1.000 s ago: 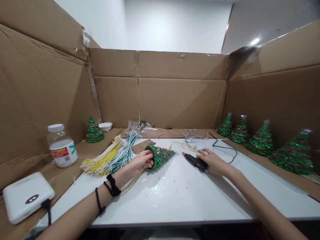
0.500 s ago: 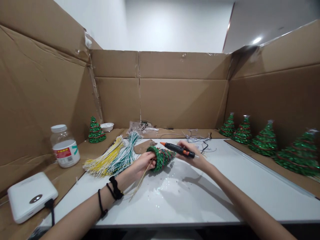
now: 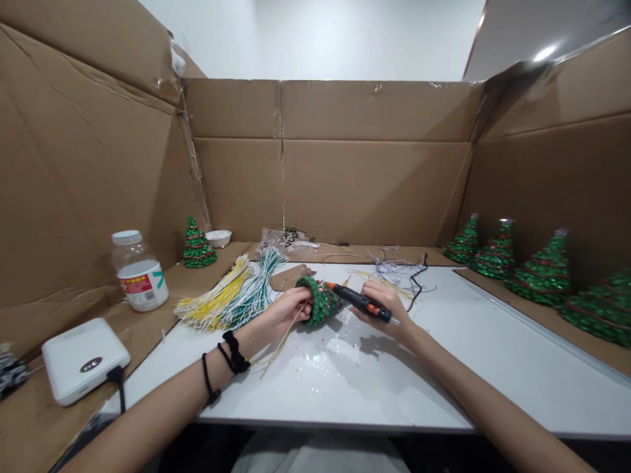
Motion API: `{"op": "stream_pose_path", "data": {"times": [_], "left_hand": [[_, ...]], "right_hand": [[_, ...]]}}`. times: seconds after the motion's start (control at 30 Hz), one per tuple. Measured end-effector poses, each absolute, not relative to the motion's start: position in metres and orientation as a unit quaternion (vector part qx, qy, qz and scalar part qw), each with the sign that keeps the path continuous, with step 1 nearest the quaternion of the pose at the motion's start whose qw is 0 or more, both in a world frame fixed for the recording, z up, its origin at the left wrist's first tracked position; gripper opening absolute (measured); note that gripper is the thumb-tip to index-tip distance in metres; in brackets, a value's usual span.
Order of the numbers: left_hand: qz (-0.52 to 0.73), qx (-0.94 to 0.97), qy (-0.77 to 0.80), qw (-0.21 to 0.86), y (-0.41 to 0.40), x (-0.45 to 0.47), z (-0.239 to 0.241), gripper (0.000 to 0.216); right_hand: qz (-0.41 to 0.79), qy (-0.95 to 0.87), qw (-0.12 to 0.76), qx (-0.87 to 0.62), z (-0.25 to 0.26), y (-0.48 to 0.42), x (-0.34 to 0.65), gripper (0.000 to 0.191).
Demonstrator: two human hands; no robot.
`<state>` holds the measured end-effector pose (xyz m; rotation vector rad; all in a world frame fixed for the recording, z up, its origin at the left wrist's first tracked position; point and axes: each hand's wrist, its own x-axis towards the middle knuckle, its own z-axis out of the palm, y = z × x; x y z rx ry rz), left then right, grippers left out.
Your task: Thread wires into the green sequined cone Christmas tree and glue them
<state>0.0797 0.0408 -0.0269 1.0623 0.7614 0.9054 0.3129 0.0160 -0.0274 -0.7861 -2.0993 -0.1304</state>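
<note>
My left hand point(image 3: 288, 310) grips the base of a small green sequinned cone tree point(image 3: 323, 302) lying on its side on the white table point(image 3: 444, 368); thin pale strands point(image 3: 279, 341) trail from that hand. My right hand point(image 3: 384, 305) is closed round a black glue gun with an orange tip point(image 3: 355, 300), and the tip rests against the tree's upper side. A black cord point(image 3: 419, 276) runs back from the gun.
Bundles of yellow and green-white strips point(image 3: 231, 299) lie left of the tree. A white-capped jar point(image 3: 139, 270), a white box with a cable point(image 3: 83, 360), a small tree point(image 3: 197, 244) and a white dish point(image 3: 219, 237) sit at left. Several finished trees point(image 3: 537, 266) line the right cardboard wall.
My right hand picked the glue gun up from the table and brought it left to the tree; its tip now touches the tree. My left hand kept holding the tree.
</note>
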Motion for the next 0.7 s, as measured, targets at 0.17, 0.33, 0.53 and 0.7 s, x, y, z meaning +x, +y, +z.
{"op": "stream_pose_path", "data": {"times": [0.17,0.33,0.53,0.7], "left_hand": [[0.404,0.482,0.339,0.7,0.043,0.079,-0.029,0.014],[0.401,0.477,0.357,0.696,0.04,0.082,-0.024,0.016],[0.395,0.477,0.373,0.691,0.034,0.084,-0.018,0.015],[0.399,0.474,0.372,0.691,0.034,0.083,-0.018,0.012]], "right_hand": [[-0.064,-0.84,0.44,-0.31,-0.028,0.018,0.311,0.028],[-0.066,-0.85,0.419,-0.313,-0.027,0.016,0.31,0.031],[-0.066,-0.847,0.418,-0.324,-0.03,0.017,0.311,0.032],[-0.077,-0.846,0.413,-0.329,-0.032,0.018,0.31,0.032]]}}
